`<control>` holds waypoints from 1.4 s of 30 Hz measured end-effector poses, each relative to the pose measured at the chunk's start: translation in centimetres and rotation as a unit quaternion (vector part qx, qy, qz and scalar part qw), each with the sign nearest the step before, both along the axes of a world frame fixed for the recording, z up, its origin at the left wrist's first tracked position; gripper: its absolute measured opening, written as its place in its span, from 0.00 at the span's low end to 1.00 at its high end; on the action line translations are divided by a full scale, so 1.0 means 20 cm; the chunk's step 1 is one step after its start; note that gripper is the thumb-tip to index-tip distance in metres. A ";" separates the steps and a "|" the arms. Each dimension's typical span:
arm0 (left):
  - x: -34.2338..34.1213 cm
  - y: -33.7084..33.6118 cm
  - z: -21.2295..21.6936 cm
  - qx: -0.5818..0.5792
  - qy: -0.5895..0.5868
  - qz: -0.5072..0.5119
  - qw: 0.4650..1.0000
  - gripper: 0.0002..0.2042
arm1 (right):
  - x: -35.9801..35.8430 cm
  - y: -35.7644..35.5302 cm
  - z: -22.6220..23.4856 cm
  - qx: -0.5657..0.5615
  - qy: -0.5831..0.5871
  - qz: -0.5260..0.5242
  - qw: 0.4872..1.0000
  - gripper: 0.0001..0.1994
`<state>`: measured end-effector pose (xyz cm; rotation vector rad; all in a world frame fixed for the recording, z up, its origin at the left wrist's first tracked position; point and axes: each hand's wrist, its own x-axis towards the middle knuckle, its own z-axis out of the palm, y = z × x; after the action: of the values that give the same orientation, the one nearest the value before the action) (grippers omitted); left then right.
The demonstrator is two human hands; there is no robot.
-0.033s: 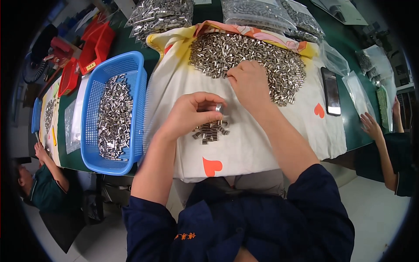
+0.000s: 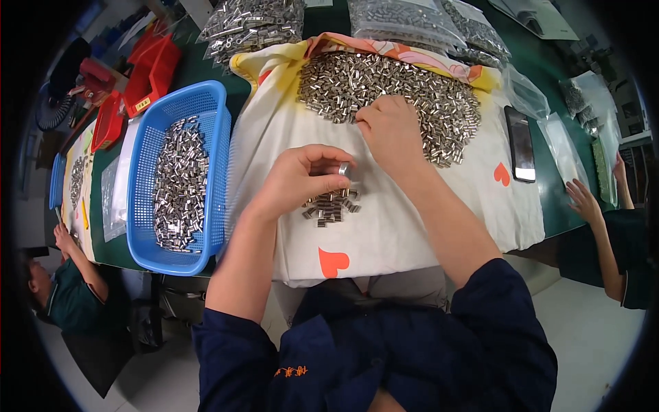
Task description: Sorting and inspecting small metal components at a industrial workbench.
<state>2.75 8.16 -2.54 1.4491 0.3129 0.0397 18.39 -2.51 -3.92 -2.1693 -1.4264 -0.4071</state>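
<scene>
Nothing visibly differs from the preceding picture, so the handling stands at the same point. Right of the blue mesh basket (image 2: 221, 137), the left hand (image 2: 305, 175) pinches at least one short metal cylinder (image 2: 343, 168), fingers nearly closed, above a small cylinder cluster (image 2: 331, 211); farther right, the right hand (image 2: 395, 130) curls at the cylinder heap (image 2: 357, 82), whether gripping any I cannot tell. The basket holds loose cylinders (image 2: 180, 185); beyond its far right corner, a clear plastic bag (image 2: 294, 34) holds metal parts (image 2: 250, 27).

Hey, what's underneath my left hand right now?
Peeking out from under your bare left hand is a small pile of short, shiny, silver metal cylinders, lying on the white heart-print cloth. Whatever the hand itself covers can't be seen.
</scene>
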 end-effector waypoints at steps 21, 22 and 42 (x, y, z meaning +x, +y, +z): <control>0.01 0.05 -0.05 -0.089 -0.060 0.091 0.990 0.16 | -0.13 -0.08 0.14 0.031 0.432 0.143 0.890 0.04; 0.01 0.05 -0.05 -0.093 -0.065 0.093 0.989 0.16 | -0.14 -0.08 0.14 0.031 0.421 0.141 0.895 0.04; 0.00 0.02 -0.01 -0.035 -0.013 0.050 0.998 0.15 | 0.00 -0.10 0.16 -0.001 0.392 0.072 0.917 0.07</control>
<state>2.70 8.59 -2.77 1.3623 0.3617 0.1267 18.37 -4.56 -0.82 -1.8639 -1.0865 0.4806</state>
